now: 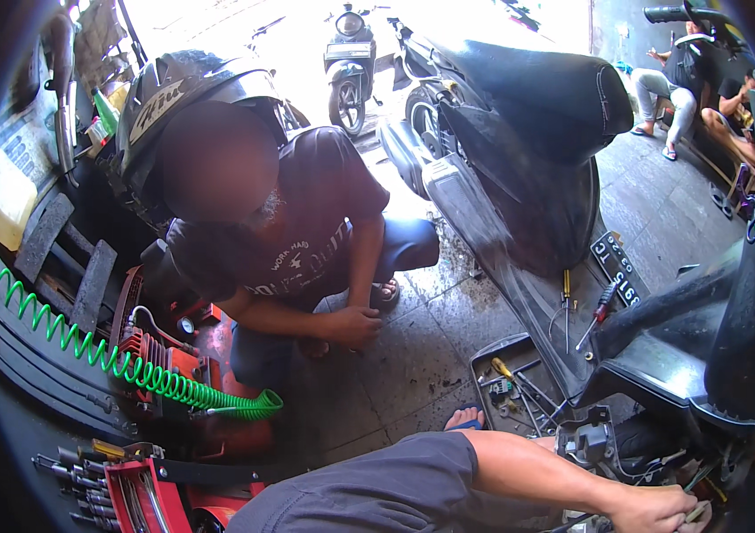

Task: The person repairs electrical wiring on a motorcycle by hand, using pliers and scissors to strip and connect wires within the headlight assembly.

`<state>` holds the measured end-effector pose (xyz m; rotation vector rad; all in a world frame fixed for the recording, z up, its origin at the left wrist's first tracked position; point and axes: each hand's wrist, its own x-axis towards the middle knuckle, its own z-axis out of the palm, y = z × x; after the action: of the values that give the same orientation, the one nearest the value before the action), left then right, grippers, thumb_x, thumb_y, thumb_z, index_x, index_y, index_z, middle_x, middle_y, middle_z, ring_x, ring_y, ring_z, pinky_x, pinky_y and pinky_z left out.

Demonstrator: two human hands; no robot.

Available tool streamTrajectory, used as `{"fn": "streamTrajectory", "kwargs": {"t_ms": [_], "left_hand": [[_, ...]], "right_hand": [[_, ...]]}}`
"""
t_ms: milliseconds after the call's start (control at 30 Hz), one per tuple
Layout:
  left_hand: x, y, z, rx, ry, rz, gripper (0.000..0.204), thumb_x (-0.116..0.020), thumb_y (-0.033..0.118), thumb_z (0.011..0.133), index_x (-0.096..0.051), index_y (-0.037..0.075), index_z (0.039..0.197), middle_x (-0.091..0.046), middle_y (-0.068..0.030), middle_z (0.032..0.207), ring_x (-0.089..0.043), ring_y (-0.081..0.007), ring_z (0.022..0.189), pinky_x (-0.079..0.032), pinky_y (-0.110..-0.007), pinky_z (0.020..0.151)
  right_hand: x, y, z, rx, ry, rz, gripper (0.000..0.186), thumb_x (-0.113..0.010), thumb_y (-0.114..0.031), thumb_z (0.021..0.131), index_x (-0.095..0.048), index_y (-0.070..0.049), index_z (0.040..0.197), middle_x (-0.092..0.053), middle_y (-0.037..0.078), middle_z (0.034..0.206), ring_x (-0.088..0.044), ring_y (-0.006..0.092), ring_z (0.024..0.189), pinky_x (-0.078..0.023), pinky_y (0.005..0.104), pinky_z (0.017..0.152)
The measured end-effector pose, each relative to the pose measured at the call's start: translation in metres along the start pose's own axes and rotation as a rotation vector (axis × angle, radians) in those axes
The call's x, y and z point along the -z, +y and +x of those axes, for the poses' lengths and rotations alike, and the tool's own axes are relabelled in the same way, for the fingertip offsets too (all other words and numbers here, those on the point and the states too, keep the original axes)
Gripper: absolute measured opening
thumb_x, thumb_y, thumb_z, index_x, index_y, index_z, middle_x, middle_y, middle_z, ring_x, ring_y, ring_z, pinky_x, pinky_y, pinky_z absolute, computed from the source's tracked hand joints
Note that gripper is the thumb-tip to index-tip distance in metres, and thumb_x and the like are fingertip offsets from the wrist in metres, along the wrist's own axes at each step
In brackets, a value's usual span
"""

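Observation:
My left arm reaches across the bottom of the view to the right, out of a dark sleeve. My left hand (648,510) is at the lower right edge, its fingers closed around a small pale piece that I cannot make out. Beside it are loose wires and the opened front of a dark scooter (688,377). A grey plastic housing (586,437) with cables stands just beyond my forearm. My right hand does not show.
A tray (519,342) of tools and small parts lies on the floor, near screwdrivers (567,298). A person (306,231) squats opposite. A green coiled hose (102,351), a red compressor (186,360) and a red toolbox (142,497) are on the left. People sit far right.

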<state>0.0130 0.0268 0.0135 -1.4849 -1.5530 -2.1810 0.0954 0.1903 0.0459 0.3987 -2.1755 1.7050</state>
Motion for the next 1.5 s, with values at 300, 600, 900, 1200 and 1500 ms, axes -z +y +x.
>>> {"fn": "streamTrajectory", "kwargs": {"t_ms": [300, 600, 900, 1200, 1500], "left_hand": [[0.013, 0.008, 0.0, 0.239, 0.024, -0.053, 0.021, -0.063, 0.016, 0.086, -0.059, -0.004, 0.08, -0.06, -0.0199, 0.069, -0.059, -0.0302, 0.063, -0.048, -0.04, 0.062], [0.059, 0.044, 0.012, 0.346, -0.032, 0.599, 0.014, -0.067, 0.008, 0.089, -0.069, -0.002, 0.099, -0.068, -0.021, 0.083, -0.069, -0.0374, 0.076, -0.054, -0.041, 0.065], [0.04, 0.039, 0.014, 0.619, 0.014, 0.501, 0.018, -0.063, 0.012, 0.094, -0.067, -0.006, 0.095, -0.062, -0.021, 0.066, -0.065, -0.0221, 0.056, -0.049, -0.035, 0.056], [0.051, 0.054, 0.012, 0.603, 0.054, 0.371, 0.043, -0.074, 0.02, 0.089, -0.059, -0.008, 0.118, -0.071, -0.0185, 0.086, -0.068, -0.0233, 0.066, -0.054, -0.035, 0.066], [-0.029, 0.116, -0.027, 0.138, 0.095, 0.055, 0.053, -0.067, 0.034, 0.09, -0.052, -0.003, 0.125, -0.059, -0.0199, 0.111, -0.06, -0.0365, 0.098, -0.05, -0.043, 0.082]], "right_hand": [[0.009, -0.017, 0.0, -0.206, -0.065, 0.519, 0.021, -0.051, -0.025, 0.101, -0.06, -0.007, 0.102, -0.059, 0.012, 0.101, -0.056, 0.0233, 0.082, -0.05, 0.0342, 0.068], [0.071, -0.047, -0.015, 0.007, 0.476, 0.078, 0.027, -0.059, -0.029, 0.091, -0.055, -0.004, 0.084, -0.051, 0.021, 0.126, -0.053, 0.0127, 0.077, -0.046, 0.0242, 0.061], [0.132, 0.078, -0.133, -0.415, 1.02, 0.359, 0.05, -0.061, -0.02, 0.091, -0.054, -0.006, 0.138, -0.061, 0.003, 0.113, -0.056, 0.0131, 0.085, -0.048, 0.0253, 0.076], [0.11, 0.065, -0.13, -0.34, 1.213, 0.158, 0.046, -0.063, -0.018, 0.09, -0.057, -0.005, 0.134, -0.061, 0.001, 0.102, -0.05, 0.009, 0.073, -0.042, 0.0235, 0.064], [-0.079, -0.066, -0.039, 0.698, 0.594, -0.028, 0.053, -0.041, -0.053, 0.105, -0.053, -0.005, 0.123, -0.059, 0.013, 0.111, -0.059, 0.0225, 0.083, -0.052, 0.0346, 0.075]]}}
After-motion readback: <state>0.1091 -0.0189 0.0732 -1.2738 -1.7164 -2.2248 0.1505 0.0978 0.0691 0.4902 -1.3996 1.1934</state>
